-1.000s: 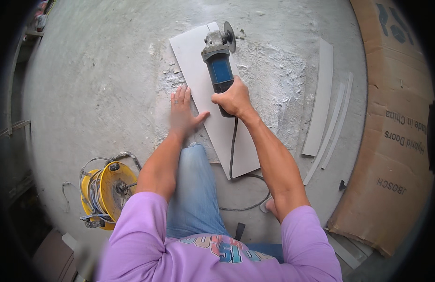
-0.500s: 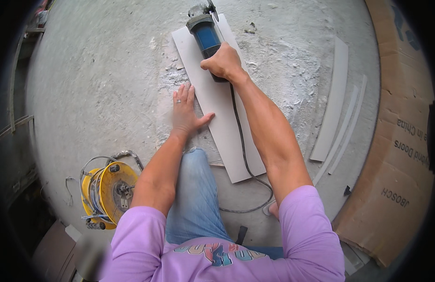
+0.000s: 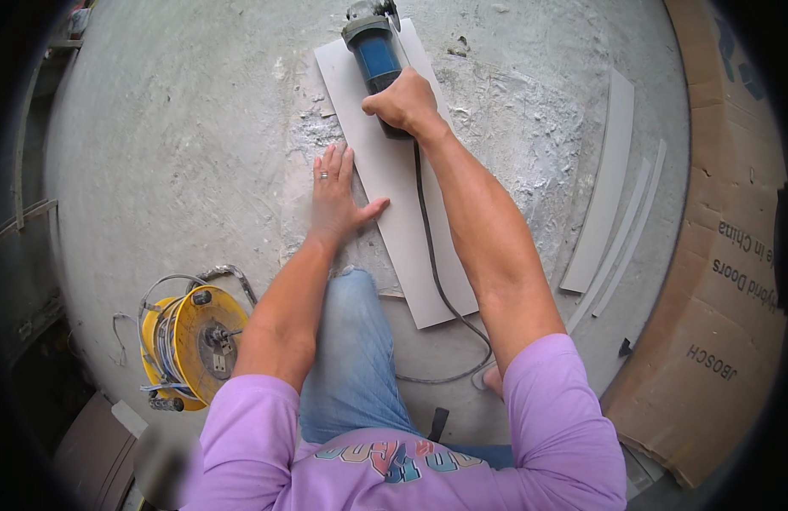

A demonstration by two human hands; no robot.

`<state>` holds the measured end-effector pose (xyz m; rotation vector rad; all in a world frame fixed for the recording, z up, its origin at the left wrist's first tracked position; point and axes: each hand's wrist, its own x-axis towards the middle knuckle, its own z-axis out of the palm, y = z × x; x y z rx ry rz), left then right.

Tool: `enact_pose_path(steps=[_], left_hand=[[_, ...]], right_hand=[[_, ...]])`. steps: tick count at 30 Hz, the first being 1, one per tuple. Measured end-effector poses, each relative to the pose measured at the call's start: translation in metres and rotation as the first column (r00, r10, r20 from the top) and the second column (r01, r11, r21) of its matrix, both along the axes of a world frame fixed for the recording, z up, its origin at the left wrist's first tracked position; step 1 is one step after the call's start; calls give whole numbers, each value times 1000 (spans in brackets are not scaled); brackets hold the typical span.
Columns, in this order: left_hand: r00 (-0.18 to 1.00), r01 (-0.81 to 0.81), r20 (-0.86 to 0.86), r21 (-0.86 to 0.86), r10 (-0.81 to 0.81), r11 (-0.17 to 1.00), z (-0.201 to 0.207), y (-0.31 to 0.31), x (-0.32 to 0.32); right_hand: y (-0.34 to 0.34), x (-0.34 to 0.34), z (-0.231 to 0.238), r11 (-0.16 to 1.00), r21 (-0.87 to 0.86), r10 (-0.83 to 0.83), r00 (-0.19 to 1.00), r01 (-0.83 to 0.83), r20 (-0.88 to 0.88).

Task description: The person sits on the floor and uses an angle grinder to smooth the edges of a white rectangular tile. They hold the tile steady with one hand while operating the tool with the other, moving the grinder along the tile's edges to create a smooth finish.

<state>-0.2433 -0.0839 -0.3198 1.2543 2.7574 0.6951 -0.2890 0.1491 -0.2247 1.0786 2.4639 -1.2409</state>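
Note:
A long pale grey board [image 3: 419, 255] lies slanted on the rough concrete floor. Over its far end is a blue and black angle grinder [image 3: 377, 58], its disc [image 3: 396, 19] upright at the board's far edge. My right hand [image 3: 407, 100] is wrapped round the grinder's rear body. From there a black cord [image 3: 430, 247] runs back along the board and loops toward me. Fingers spread, my left hand [image 3: 339, 196] rests flat at the board's left edge, with the thumb on the board. A ring shows on one finger.
To the left stands a yellow cable reel [image 3: 189, 345] with wound cord. On the right lie a wide grey strip [image 3: 603, 183] and two narrow offcuts [image 3: 637, 226]. Beyond them is a large flattened cardboard sheet [image 3: 709, 255]. My jeans-clad knee [image 3: 351, 341] is near the board.
The grinder and my right hand have shifted slightly away from me along the board. My left hand stays in nearly the same place.

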Motion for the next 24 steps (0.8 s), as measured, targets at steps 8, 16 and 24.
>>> enact_pose_path(steps=[8,16,24], left_hand=[[1000,5,-3,1,-5,1000,0,0,-1],[1000,7,2,2,-7,1000,-3,-1,-2],[1000,9,8,-2,-9,1000,1,-1,-1]], right_hand=[[2,1,1,1000,1,-1,1000,1,-7],[2,-1,0,1000,27,10,1000,-11,9],[0,2,-5,998,57,18,999,-15,-49]])
